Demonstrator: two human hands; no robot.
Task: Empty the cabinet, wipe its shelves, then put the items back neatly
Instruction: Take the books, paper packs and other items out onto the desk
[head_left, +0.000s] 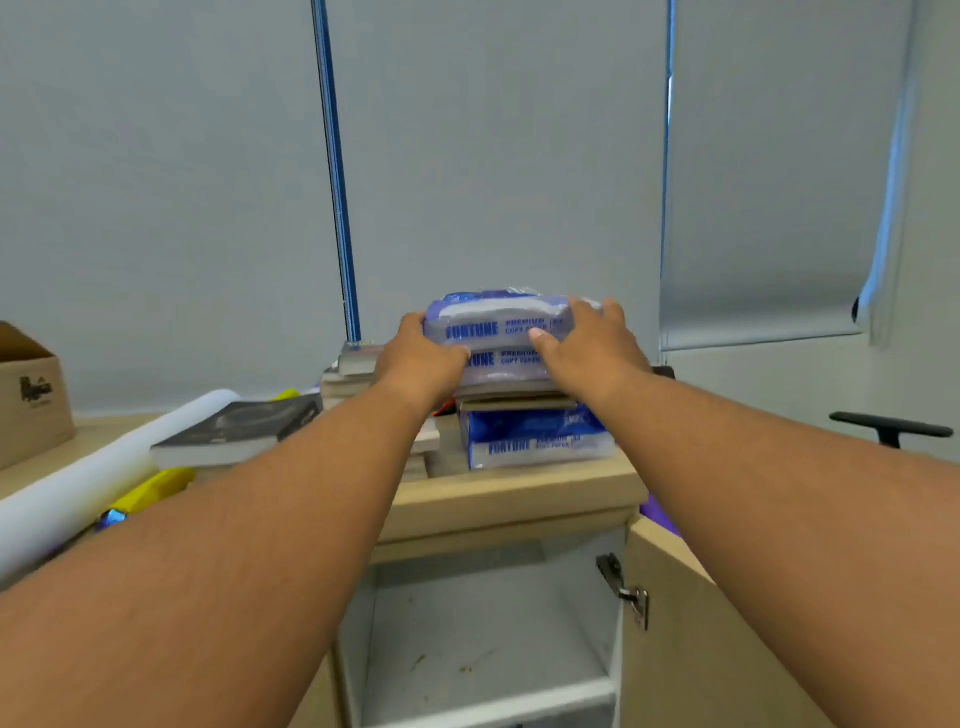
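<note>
Now we hold the top ream of copy paper (493, 325) at both ends, our left hand (423, 358) curled round its left end and our right hand (589, 345) clasping its right, atop a stack (535, 436) on the worktop (519, 493) above the open cabinet (483, 582), whose shelf (467, 654) shows specks.

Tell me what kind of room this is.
Most likely an office: wrapped copy paper reams stacked on a low wooden cabinet, roller blinds over the windows, and a desk chair armrest at the right.
</note>
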